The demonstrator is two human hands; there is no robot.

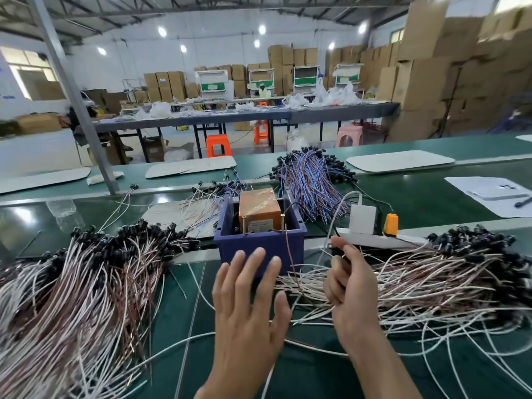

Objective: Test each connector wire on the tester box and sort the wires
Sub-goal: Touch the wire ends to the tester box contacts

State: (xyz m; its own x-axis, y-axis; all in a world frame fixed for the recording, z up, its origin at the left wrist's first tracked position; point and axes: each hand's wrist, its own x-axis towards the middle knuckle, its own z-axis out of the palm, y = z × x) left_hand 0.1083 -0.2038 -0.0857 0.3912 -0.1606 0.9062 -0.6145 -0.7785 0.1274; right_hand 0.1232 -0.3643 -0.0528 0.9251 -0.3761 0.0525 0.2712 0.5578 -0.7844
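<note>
While the left hand point(247, 306) hovers flat with fingers spread and holds nothing, the right hand point(351, 286) is curled round a thin pale connector wire point(316, 312) from the heap at right. Looks like mid-test to me. Next, its end needs to meet the brass posts on the orange taped tester box point(259, 210), dead centre, just above both hands.

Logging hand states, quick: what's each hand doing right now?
Left hand: open, fingers spread, holding nothing.
Right hand: fingers curled round a white wire.

Left hand point(250, 309) flat, fingers spread, right hand point(352, 286) beside it, fingers curled
</note>
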